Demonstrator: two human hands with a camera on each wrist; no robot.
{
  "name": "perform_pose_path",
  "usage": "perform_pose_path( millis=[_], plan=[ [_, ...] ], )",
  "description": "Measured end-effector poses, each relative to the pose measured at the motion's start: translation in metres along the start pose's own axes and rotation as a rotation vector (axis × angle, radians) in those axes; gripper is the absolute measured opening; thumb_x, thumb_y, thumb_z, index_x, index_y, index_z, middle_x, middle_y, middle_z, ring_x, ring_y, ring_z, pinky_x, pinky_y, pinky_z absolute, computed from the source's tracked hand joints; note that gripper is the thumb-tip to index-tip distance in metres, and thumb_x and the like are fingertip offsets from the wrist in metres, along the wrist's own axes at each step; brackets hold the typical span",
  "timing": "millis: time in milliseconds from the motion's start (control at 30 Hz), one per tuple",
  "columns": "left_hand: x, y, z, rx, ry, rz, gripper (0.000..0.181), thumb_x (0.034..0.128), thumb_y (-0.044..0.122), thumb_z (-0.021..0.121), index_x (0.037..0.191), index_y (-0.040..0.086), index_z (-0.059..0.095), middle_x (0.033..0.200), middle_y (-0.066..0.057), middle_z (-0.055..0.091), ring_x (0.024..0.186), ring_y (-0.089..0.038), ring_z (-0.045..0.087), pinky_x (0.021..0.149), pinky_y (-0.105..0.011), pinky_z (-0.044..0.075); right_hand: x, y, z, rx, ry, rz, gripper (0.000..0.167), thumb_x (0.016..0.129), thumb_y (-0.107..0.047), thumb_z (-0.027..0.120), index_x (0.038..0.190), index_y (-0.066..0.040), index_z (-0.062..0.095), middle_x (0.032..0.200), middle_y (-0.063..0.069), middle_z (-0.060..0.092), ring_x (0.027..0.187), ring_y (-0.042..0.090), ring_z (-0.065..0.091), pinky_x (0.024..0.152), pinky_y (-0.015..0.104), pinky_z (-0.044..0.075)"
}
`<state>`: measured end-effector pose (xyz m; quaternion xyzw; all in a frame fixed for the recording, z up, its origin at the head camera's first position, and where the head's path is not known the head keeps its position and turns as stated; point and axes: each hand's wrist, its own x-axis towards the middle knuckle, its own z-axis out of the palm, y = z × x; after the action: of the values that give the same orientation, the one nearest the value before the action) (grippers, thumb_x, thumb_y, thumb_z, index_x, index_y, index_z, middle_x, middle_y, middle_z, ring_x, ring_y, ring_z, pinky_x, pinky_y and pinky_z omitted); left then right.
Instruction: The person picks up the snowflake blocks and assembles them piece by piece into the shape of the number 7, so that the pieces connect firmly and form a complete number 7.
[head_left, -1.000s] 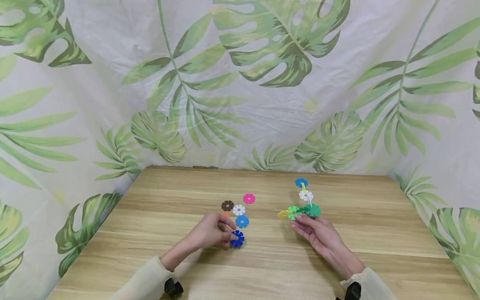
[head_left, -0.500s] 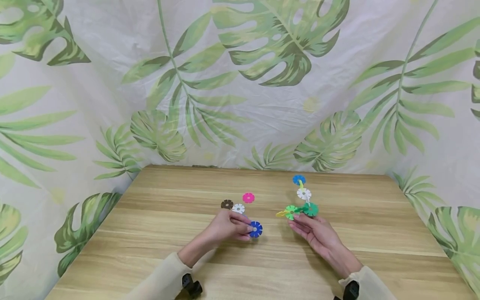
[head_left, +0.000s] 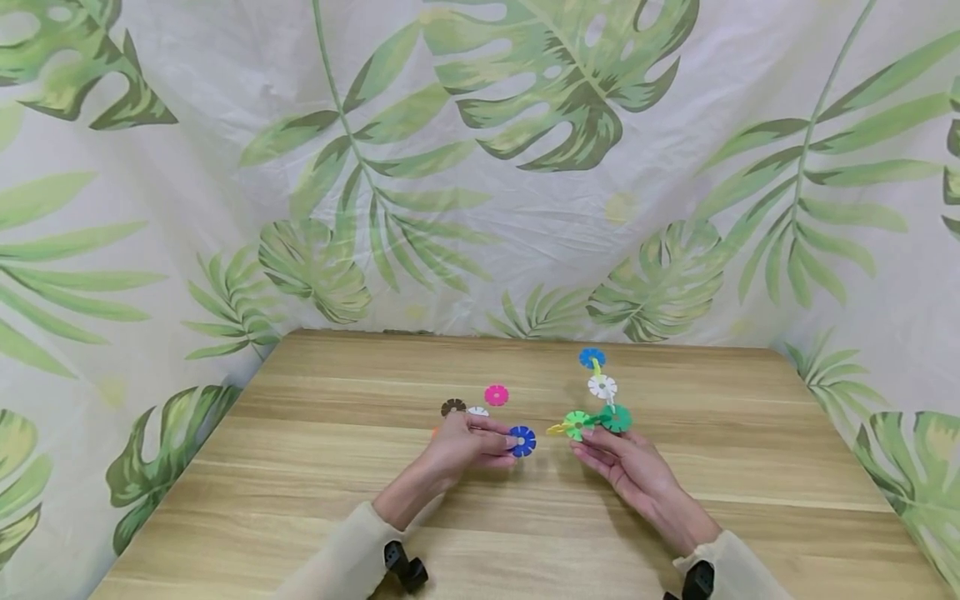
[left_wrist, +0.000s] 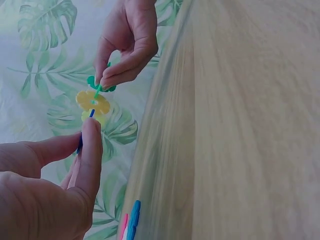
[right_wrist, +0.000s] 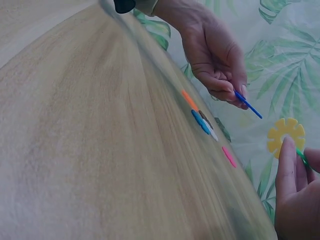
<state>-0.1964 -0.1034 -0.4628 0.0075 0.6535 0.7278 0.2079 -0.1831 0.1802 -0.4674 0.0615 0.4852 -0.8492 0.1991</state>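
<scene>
A dark blue notched disc (head_left: 522,442) is pinched between thumb and fingers of my left hand (head_left: 457,450). My right hand (head_left: 637,475) pinches a chain of joined discs near its light green disc (head_left: 577,425). From there the chain runs left to a yellow disc (head_left: 556,430) and right to a dark green disc (head_left: 617,418), then up through a white disc (head_left: 602,387) to a blue one (head_left: 592,358). In the right wrist view a gap separates the dark blue disc (right_wrist: 248,104) from the yellow disc (right_wrist: 286,136).
Loose on the wooden table (head_left: 337,375) lie a pink disc (head_left: 497,395), a brown disc (head_left: 453,407) and a white disc (head_left: 477,412), behind my left hand. The right wrist view also shows an orange disc (right_wrist: 189,100) and a lighter blue disc (right_wrist: 200,122).
My left hand has carried the dark blue disc rightward and away from me, closer to the chain, covering some loose discs. The chain in my right hand has shifted slightly left.
</scene>
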Motion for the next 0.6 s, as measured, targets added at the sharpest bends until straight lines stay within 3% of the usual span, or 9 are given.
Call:
perform_pose_path(
  millis=[600],
  plan=[
    [-0.002, 0.0, 0.004, -0.067, 0.041, 0.012, 0.035, 0.0934, -0.003, 0.074, 0.124, -0.016, 0.065, 0.103, -0.024, 0.078, 0.08, -0.019, 0.08, 0.082, -0.031, 0.066, 0.006, 0.007, 0.012, -0.012, -0.02, 0.002, 0.012, 0.103, 0.002, 0.058, 0.111, -0.006, 0.055, 0.106, 0.005, 0.076, 0.104, 0.021, 0.077, 0.103, 0.031, 0.061]
  ],
)
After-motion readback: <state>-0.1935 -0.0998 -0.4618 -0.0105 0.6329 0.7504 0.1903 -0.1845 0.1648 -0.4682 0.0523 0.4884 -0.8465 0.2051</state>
